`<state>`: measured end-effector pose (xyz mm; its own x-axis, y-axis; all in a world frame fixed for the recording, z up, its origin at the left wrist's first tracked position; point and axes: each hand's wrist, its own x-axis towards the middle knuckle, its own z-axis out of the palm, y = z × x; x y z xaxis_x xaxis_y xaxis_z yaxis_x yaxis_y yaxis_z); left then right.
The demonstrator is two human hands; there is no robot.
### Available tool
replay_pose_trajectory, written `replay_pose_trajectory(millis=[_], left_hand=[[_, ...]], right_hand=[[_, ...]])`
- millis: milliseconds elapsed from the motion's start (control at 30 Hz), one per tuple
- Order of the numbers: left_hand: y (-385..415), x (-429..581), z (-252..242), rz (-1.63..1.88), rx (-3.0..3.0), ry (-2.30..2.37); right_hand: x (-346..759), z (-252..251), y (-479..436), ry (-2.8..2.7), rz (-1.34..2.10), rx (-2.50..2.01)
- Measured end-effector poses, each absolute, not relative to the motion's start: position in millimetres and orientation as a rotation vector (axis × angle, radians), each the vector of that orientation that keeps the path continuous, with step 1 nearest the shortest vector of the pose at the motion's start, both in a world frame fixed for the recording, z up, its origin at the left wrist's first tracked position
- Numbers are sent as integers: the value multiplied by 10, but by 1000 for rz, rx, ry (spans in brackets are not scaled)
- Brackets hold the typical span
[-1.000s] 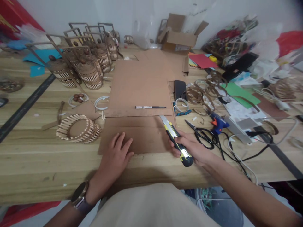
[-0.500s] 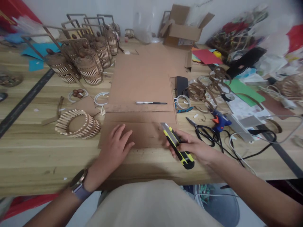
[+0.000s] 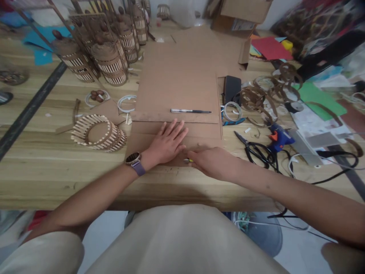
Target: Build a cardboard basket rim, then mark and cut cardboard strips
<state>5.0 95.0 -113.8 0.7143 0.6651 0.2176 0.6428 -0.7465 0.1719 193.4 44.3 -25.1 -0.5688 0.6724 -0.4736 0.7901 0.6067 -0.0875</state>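
My left hand (image 3: 169, 144) lies flat with spread fingers on the cardboard (image 3: 182, 131) near the table's front edge. A watch (image 3: 133, 158) is on that wrist. Just to its right, my right hand (image 3: 211, 163) is wrapped around a utility knife (image 3: 188, 160). Only a small bit of the knife shows past the fingers; most of its yellow and black body is hidden under the hand. The knife's tip end is low over the cardboard's near part. Beyond both hands, a pen (image 3: 190, 111) rests on the upper cardboard sheet (image 3: 176, 91).
A slatted wooden ring (image 3: 98, 133) and several lidded slatted lanterns (image 3: 110, 62) stand on the left. Black-handled scissors (image 3: 255, 152), a blue glue gun (image 3: 279, 137), a tape roll (image 3: 232, 111) and brown strips (image 3: 253, 98) lie right. An open carton (image 3: 242, 11) is at the back.
My left hand has moved right and forward onto the cardboard. My right hand has turned over and lowered the knife beside it. The view has tilted down.
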Motion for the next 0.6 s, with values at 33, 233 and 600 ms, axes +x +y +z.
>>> replay_pose_trajectory(millis=[33, 233, 600], left_hand=[[949, 54, -1148, 394, 2830, 1081], [939, 56, -1145, 402, 2832, 1079], [925, 73, -1138, 427, 2817, 1099]], right_hand=[[1903, -258, 446, 2429, -392, 1151], [1781, -246, 463, 2365, -321, 1113], [1754, -284, 463, 2374, -256, 1102]])
